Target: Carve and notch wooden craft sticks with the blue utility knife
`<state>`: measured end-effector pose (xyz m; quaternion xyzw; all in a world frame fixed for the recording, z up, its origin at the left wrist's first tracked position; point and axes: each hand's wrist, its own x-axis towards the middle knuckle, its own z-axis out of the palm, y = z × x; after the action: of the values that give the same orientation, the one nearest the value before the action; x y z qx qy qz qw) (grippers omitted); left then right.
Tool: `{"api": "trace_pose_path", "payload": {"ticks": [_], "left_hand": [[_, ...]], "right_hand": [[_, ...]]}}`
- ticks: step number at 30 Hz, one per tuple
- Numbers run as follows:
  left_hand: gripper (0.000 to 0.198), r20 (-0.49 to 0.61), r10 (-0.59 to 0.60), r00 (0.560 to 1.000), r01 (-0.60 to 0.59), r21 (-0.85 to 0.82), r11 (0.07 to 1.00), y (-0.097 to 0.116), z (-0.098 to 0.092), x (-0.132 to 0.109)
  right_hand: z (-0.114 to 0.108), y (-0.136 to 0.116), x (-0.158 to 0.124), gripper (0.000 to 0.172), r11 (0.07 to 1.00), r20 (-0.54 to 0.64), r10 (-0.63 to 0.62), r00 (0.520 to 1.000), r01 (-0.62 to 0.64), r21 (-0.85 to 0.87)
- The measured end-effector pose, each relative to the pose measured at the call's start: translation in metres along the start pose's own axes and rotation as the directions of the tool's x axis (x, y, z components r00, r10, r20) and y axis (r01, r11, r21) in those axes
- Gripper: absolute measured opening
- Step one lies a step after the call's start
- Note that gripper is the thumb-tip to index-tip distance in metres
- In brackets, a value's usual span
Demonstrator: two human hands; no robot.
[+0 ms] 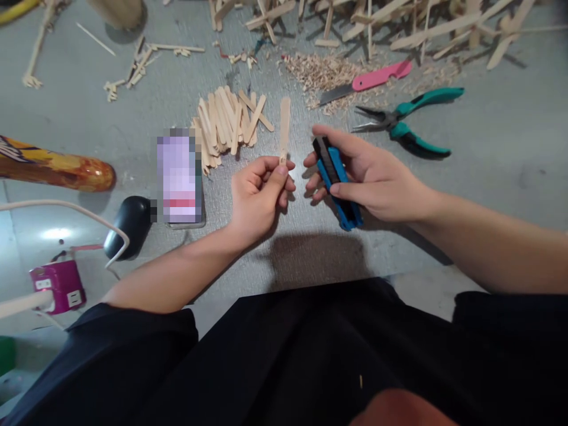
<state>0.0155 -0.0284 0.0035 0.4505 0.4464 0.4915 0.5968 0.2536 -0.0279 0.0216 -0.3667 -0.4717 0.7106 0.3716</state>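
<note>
My left hand (261, 192) is closed, pinching the lower end of a flat wooden craft stick (284, 127) between thumb and fingers. The stick points up and away from me, and a small mark or nick shows on it just above my thumb. In my right hand (377, 177) lies a long, narrow blue-and-black handheld tool (339, 189), gripped between thumb and fingers. Its black end points away from me, and I cannot make out a blade. The tool and the stick are apart. Beyond my left hand lies a pile of craft sticks (226, 121).
Green-handled pliers (402, 121) lie spread beyond my right hand, near a pink-handled knife (381, 77) on wood shavings (322, 71). Stick structures (368, 23) line the far side. Leftward are a phone (180, 177), a black mouse (128, 225), a bottle (57, 165) and a purple power adapter (57, 287).
</note>
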Motion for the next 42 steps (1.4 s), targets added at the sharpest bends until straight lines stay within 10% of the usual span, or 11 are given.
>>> {"api": "trace_pose_path", "payload": {"ticks": [10, 17, 42], "left_hand": [[0.045, 0.04, -0.056, 0.998, 0.06, -0.096, 0.994, 0.0, 0.001, 0.0], [0.039, -0.03, -0.056, 0.998, 0.052, -0.122, 0.991, -0.002, 0.0, 0.003], [0.038, -0.055, -0.097, 0.994, 0.087, -0.152, 0.984, -0.004, 0.003, 0.002]], "right_hand": [[0.005, 0.004, -0.012, 0.076, 0.964, -0.055, -0.089, 0.994, 0.072, -0.254], [-0.011, 0.015, -0.008, 0.133, 0.99, 0.044, 0.024, 0.999, -0.018, -0.141], [-0.004, 0.02, -0.009, 0.061, 0.935, 0.075, -0.262, 0.962, 0.273, -0.225]]}}
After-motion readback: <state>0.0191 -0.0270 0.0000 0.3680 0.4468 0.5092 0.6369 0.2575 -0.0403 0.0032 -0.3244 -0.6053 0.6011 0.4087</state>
